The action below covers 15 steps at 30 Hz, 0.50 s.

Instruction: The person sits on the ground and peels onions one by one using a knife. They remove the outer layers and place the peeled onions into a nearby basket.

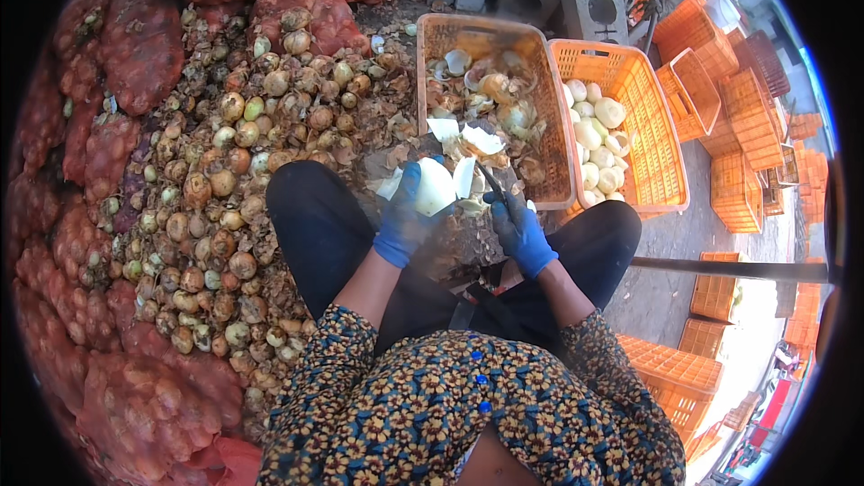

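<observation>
Gloved in blue, my left hand (403, 219) grips a partly peeled white onion (434, 189) above a block between my knees. Loose pieces of skin (464, 177) stand away from the onion's right side. A knife (491, 181) with a dark blade is in my right hand (514, 226), also gloved, a little to the right of the onion. Onion peelings (482, 140) lie just beyond both hands. In front of me an orange plastic crate (496, 22) holds skins and scraps. The crate (665, 128) to its right contains several peeled white onions (594, 138).
A broad heap of unpeeled onions (223, 182) spreads on my left, bordered by red mesh sacks (145, 405) full of onions. Concrete blocks (594, 13) stand behind the crates. Stacked orange crates (749, 115) line the right side, where a metal bar (729, 268) crosses.
</observation>
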Each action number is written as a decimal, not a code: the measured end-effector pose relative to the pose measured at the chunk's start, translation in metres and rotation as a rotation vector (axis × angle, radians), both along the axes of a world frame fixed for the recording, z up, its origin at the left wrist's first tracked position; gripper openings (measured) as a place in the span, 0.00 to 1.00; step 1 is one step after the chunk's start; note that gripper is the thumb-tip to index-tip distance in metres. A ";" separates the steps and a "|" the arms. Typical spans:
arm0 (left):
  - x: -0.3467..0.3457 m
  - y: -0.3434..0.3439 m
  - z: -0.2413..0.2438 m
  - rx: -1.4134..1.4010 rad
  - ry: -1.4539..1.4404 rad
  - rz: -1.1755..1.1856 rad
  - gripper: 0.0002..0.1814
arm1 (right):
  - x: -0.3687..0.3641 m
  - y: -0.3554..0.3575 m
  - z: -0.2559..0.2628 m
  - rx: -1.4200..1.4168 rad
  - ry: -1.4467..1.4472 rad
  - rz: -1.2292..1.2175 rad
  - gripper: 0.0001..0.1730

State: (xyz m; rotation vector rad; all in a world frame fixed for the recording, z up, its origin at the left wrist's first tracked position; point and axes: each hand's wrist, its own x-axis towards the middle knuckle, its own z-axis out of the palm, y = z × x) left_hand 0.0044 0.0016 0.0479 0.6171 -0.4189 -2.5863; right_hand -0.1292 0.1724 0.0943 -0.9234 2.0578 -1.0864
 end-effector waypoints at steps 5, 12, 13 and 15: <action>0.000 -0.001 -0.001 -0.222 -0.069 -0.061 0.30 | -0.007 0.009 0.046 -0.039 -0.133 0.289 0.21; -0.007 -0.011 -0.037 -0.794 -0.234 -0.066 0.32 | 0.007 0.008 0.018 -0.105 0.019 0.303 0.19; -0.004 -0.009 -0.031 -0.913 -0.310 -0.046 0.32 | 0.013 0.008 0.014 -0.059 0.094 0.260 0.18; -0.001 -0.006 -0.013 -1.149 -0.489 0.003 0.34 | 0.025 0.006 0.010 0.038 0.239 0.177 0.16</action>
